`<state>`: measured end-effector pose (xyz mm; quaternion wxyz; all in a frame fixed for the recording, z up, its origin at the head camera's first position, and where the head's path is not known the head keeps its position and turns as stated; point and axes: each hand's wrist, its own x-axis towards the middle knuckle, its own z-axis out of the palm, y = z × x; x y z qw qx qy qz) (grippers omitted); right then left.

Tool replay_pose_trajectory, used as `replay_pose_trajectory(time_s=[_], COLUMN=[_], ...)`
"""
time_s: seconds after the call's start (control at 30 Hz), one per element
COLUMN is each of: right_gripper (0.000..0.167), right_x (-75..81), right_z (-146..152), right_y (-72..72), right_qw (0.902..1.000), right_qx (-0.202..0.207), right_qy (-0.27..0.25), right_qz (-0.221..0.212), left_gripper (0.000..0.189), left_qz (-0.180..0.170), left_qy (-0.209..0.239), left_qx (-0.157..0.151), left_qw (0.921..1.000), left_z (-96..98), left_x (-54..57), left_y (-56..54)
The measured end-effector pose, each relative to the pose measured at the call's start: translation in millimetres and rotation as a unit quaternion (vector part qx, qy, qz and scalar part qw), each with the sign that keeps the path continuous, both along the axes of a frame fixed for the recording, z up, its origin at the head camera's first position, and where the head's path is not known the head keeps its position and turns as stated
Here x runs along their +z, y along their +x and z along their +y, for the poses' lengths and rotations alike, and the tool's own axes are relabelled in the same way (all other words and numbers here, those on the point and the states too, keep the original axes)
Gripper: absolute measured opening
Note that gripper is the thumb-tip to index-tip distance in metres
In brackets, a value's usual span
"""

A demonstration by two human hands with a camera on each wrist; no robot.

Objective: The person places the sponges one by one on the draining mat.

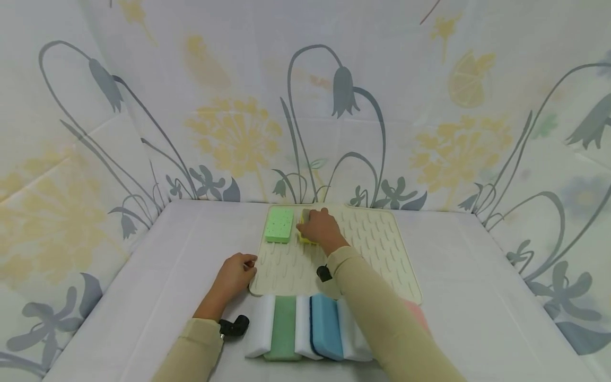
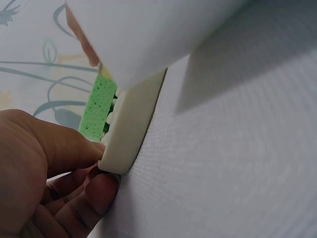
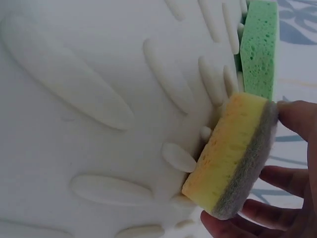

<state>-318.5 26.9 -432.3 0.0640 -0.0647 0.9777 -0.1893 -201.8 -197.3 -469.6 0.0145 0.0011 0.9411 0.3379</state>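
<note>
1. One yellow sponge (image 3: 230, 158), gripped by my right hand (image 1: 321, 229), at 11 o'clock on the mat (image 1: 377, 249).
2. Green sponge (image 1: 279, 225) at its 9 o'clock.
3. My left hand (image 1: 234, 276) pinches the mat's 9 o'clock edge.

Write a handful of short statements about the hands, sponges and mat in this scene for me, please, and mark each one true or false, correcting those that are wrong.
1. The left hand pinches the edge of the cream mat. True.
2. The right hand holds a yellow sponge with a grey layer. True.
3. A light green sponge lies on the mat. True.
4. In the head view, the light green sponge is to the right of the yellow sponge. False: it is to the left.
5. In the head view, the blue sponge sits between two pink pieces. False: it has a white block on its left and another white one on its right.
</note>
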Motion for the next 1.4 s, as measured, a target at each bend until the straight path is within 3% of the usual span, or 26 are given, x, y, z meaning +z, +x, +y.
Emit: replay_pose_trajectory(time_s=[0.43,0.8,1.07,1.4], right_gripper=[0.055,0.064,0.068,0.071], right_x=[3.0,7.2,26.4,34.3], right_z=[-3.1,1.2,6.9,19.9], right_y=[6.6,11.7,17.2,20.0], right_qw=[0.9996,0.9994,0.9986,0.9956], right_qx=[0.001,0.006,0.032,0.059], right_qy=[0.029,0.034,0.043,0.071], right_qz=[0.007,-0.004,0.006,0.017], left_gripper=[0.035,0.034,0.035,0.035], left_qz=[-0.001,0.011,0.008,0.000], left_qy=[-0.003,-0.017,-0.026,-0.015], left_qx=[-0.005,-0.012,-0.013,-0.015], left_qw=[1.0000,0.9997,0.9995,0.9998], left_z=[4.1,5.8,1.6,0.6], left_x=[0.0,0.1,0.9,4.8], left_y=[3.4,4.7,2.4,4.1])
